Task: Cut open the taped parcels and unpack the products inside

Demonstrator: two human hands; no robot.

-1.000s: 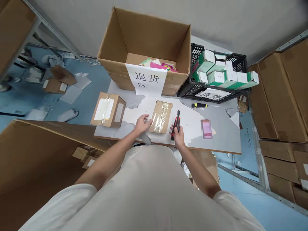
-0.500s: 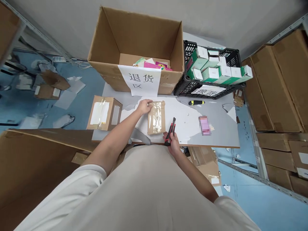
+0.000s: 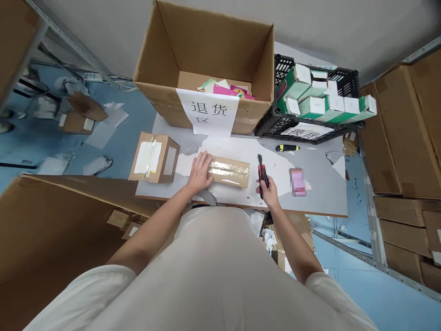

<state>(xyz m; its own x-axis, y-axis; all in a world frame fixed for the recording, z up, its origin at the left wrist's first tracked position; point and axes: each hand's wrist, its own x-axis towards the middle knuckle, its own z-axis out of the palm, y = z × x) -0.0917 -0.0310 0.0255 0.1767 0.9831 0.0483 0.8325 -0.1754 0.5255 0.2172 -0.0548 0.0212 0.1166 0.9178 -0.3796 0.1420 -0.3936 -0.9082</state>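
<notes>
A small brown carton (image 3: 230,172) with shiny clear tape along its top lies lengthwise across the white table (image 3: 324,186). My left hand (image 3: 201,172) rests against the carton's left end, its fingers over the edge. To the right of the carton, my right hand (image 3: 268,190) is closed around a red and black box cutter (image 3: 262,175), whose tip points away from me. A taped carton with a white label (image 3: 148,157) stands at the table's left. The pink, pixelated item (image 3: 298,181) lies right of my right hand.
At the back stand a large open cardboard box (image 3: 158,99) with packets inside and a black crate (image 3: 267,126) of green-white boxes. A yellow-black cutter (image 3: 287,148) lies before the crate. Shelved cartons (image 3: 389,133) flank the right; a big open box (image 3: 51,239) is at left.
The small carton has turned from upright to crosswise. My left hand has shifted to its left end, lower down. My right hand has moved right and away from it with the cutter.
</notes>
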